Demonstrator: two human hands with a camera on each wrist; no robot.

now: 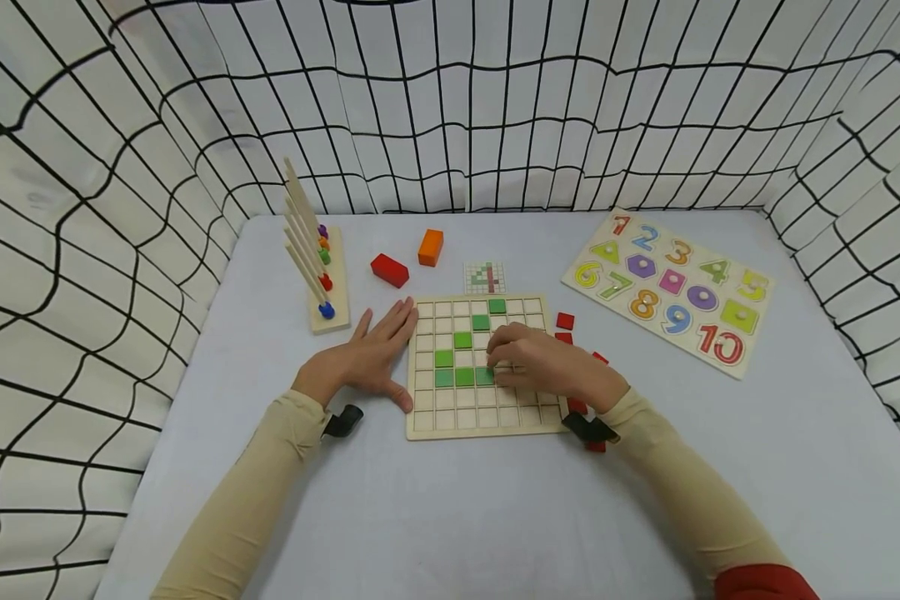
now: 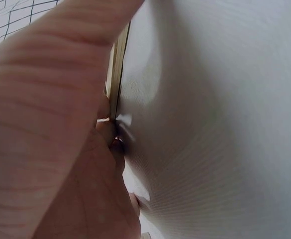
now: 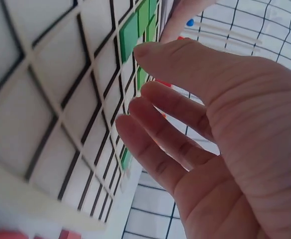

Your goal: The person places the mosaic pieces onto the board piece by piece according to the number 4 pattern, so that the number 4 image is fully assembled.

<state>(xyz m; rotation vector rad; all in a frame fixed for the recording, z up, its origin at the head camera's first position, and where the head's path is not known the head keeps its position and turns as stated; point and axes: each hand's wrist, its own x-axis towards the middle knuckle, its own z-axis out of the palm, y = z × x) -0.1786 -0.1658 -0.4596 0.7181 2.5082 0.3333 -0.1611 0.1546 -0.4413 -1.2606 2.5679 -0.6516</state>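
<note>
Tiles [image 1: 462,340], flat, square and green, sit in a pale wooden board with a square grid [image 1: 435,421], in the middle of the head view. The person's left hand [image 1: 367,358] lies along the board's left edge with its fingers spread apart. The right hand [image 1: 536,358] is over the board's right part, its fingers bent, near a dark green tile [image 1: 482,376]. Small red square tiles [image 1: 566,321] lie by the board's right side. Above the board are a little grid card [image 1: 484,278], a red block [image 1: 390,270] and an orange block [image 1: 431,247].

In the left wrist view, the palm fills the left side, and the board's wooden edge shows at the top middle.

In the right wrist view, the thumb and the fingers seen are apart. The thumb tip is right by the dark green tile, top middle; one cannot tell if they touch.
</note>
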